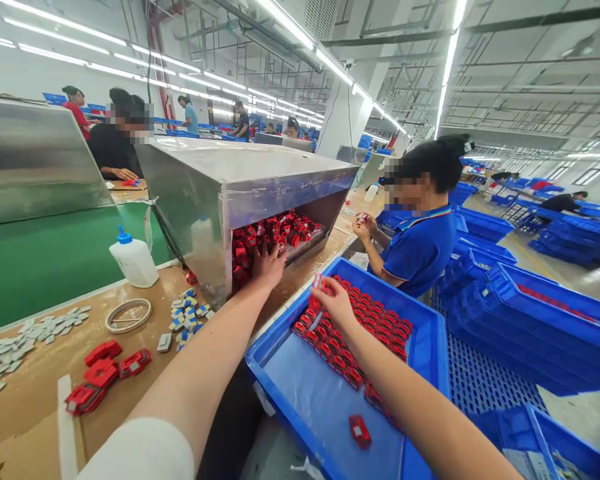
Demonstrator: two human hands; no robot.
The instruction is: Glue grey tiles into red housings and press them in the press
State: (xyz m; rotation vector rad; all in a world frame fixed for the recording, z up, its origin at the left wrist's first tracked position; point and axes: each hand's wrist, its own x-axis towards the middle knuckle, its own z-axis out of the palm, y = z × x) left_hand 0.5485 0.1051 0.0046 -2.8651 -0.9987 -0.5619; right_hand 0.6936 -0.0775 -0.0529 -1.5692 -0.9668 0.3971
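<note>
My left hand [268, 265] reaches into the mouth of a steel tunnel box [240, 177] and rests with fingers spread on a heap of small red parts [273, 233]. Over a blue crate [425, 333], my right hand [333, 300] pinches one red part [318, 283] between its fingertips. Rows of red parts [360, 330] line the crate's far half, and one loose red part [360, 430] lies on its bare floor.
The wooden bench [40, 380] holds three red parts [103, 370], a white squeeze bottle [134, 260], a tape ring [128, 315] and small grey and blue chips [187, 317]. A green conveyor [40, 260] runs at left. A co-worker in blue [420, 240] sits to the right beside stacked blue crates [530, 313].
</note>
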